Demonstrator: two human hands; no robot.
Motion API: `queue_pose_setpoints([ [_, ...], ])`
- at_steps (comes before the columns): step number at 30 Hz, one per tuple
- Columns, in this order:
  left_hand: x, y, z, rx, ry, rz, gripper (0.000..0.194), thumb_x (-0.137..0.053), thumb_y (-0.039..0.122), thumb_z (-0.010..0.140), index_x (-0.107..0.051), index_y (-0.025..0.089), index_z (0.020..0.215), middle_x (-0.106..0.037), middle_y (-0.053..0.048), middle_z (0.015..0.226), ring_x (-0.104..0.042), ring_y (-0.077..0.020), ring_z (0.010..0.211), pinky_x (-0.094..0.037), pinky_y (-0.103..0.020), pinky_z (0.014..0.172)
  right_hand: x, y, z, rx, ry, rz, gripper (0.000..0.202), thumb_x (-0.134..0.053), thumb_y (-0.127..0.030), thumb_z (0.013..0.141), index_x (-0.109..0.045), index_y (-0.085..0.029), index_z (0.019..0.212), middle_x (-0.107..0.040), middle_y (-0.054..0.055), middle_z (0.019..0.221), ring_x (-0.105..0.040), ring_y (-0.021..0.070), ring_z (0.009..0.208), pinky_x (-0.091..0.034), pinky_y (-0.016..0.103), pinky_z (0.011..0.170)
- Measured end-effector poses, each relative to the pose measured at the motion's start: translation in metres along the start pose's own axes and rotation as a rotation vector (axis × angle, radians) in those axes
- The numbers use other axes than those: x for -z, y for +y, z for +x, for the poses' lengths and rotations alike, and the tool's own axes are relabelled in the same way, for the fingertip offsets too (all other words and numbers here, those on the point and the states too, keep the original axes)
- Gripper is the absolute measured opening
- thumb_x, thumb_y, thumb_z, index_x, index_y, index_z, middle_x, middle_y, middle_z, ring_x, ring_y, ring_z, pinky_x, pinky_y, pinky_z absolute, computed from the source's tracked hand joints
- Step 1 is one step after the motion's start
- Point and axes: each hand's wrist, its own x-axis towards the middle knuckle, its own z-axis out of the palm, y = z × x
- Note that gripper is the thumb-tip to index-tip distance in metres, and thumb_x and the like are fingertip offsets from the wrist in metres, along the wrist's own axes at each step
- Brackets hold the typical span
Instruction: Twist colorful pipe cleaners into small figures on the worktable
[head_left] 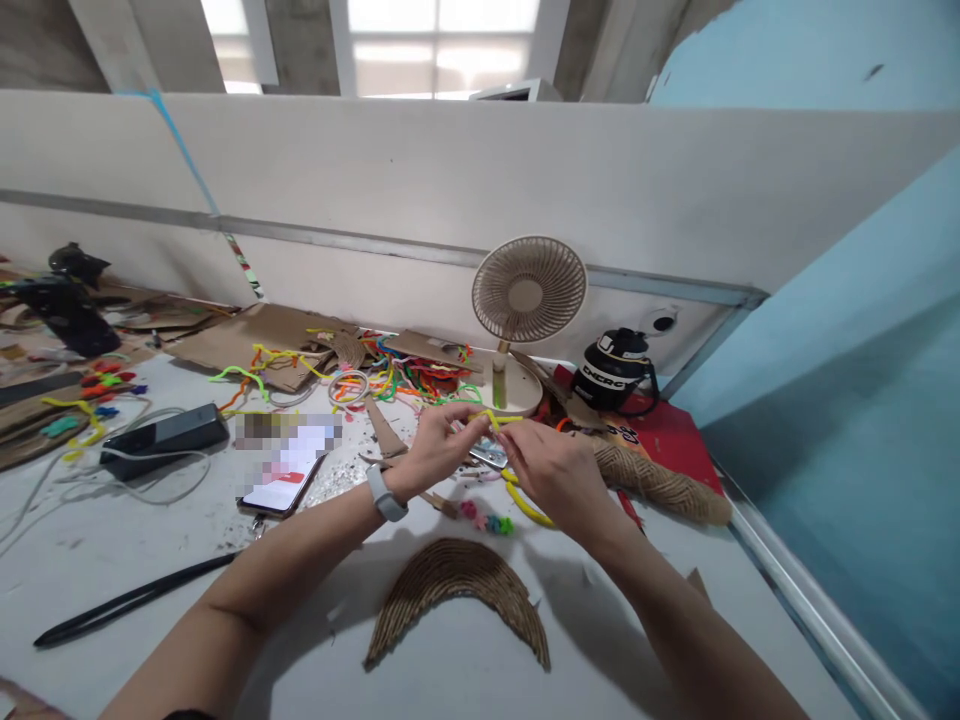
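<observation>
A yellow fuzzy stem [491,420] is pinched between the fingertips of both hands, above the middle of the table. My left hand [442,447], with a pale watch at the wrist, grips it from the left. On the right, my right hand [553,468] holds its other side, and a longer yellow stem [527,505] shows beneath that hand. A crescent-shaped piece wound with brown twine [461,575] lies on the white table [315,640] nearer to me. Small pink, teal and green fuzzy pieces [486,518] rest between the crescent and my hands.
A small fan [529,290] stands behind my hands. To the right are a black jar [611,370] and a twine roll [660,480]. Cardboard and coloured stems [427,375] lie along the back. At left are a phone [289,470], a black power bank [165,440] and black tweezers [135,598].
</observation>
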Motion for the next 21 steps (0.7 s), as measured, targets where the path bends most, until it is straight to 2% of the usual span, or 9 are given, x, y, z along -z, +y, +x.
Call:
queue_pose_setpoints([
  [2,0.000,-0.004,0.003,0.077,-0.066,-0.150,0.035,-0.054,0.043,0.083,-0.067,0.011,0.079,-0.066,-0.006,0.074,-0.057,-0.0142,0.070,-0.044,-0.024,0.067,-0.004,0.004,0.000,-0.008,0.016,0.044,0.032,-0.034,-0.023,0.097,-0.056,-0.015,0.077,-0.063,0.006,0.068,-0.056,0.0155,0.062,-0.032,0.027,0.058],
  [5,0.008,-0.006,0.010,0.135,-0.254,-0.236,0.039,-0.059,0.048,0.078,-0.067,0.011,0.082,-0.065,-0.006,0.078,-0.057,-0.0151,0.074,-0.044,-0.026,0.071,-0.009,0.015,0.001,-0.009,0.000,0.128,0.029,-0.034,-0.024,0.098,-0.057,-0.015,0.082,-0.065,0.007,0.073,-0.058,0.0156,0.066,-0.035,0.025,0.062],
  [7,0.016,-0.007,0.014,0.162,-0.248,-0.169,0.039,-0.056,0.050,0.079,-0.066,0.012,0.079,-0.065,-0.006,0.080,-0.056,-0.0160,0.078,-0.043,-0.026,0.074,-0.012,0.024,0.003,0.007,-0.042,0.171,0.026,-0.037,-0.024,0.097,-0.058,-0.014,0.084,-0.065,0.007,0.076,-0.059,0.0158,0.070,-0.037,0.024,0.063],
  [9,0.023,-0.011,0.017,0.184,-0.207,-0.093,0.046,-0.043,0.052,0.085,-0.063,0.013,0.071,-0.063,-0.005,0.076,-0.055,-0.0158,0.076,-0.042,-0.027,0.075,-0.016,0.031,0.006,0.023,-0.087,0.198,0.024,-0.041,-0.023,0.095,-0.059,-0.014,0.082,-0.066,0.006,0.075,-0.059,0.0147,0.067,-0.037,0.023,0.062],
  [12,0.028,-0.022,0.019,0.296,-0.296,-0.024,0.058,-0.026,0.059,0.088,-0.054,0.015,0.060,-0.053,-0.002,0.059,-0.048,-0.0133,0.061,-0.040,-0.027,0.068,-0.023,0.035,0.010,0.068,-0.146,0.163,0.021,-0.046,-0.022,0.094,-0.061,-0.014,0.082,-0.066,0.006,0.073,-0.059,0.0152,0.067,-0.037,0.024,0.062],
  [16,0.027,-0.030,0.017,0.322,-0.391,-0.015,0.054,-0.035,0.064,0.083,-0.052,0.016,0.066,-0.048,0.001,0.060,-0.042,-0.0119,0.059,-0.035,-0.026,0.060,-0.032,0.028,0.008,0.115,-0.138,0.071,0.022,-0.045,-0.023,0.094,-0.062,-0.013,0.083,-0.067,0.007,0.077,-0.059,0.0163,0.070,-0.035,0.026,0.063],
  [21,0.023,-0.029,0.016,0.364,-0.456,-0.020,0.048,-0.046,0.060,0.080,-0.053,0.015,0.065,-0.051,-0.001,0.064,-0.042,-0.0129,0.063,-0.034,-0.027,0.062,-0.036,0.011,-0.009,0.088,-0.063,-0.041,0.029,-0.040,-0.024,0.096,-0.061,-0.012,0.080,-0.065,0.007,0.073,-0.055,0.0157,0.066,-0.032,0.028,0.063],
])
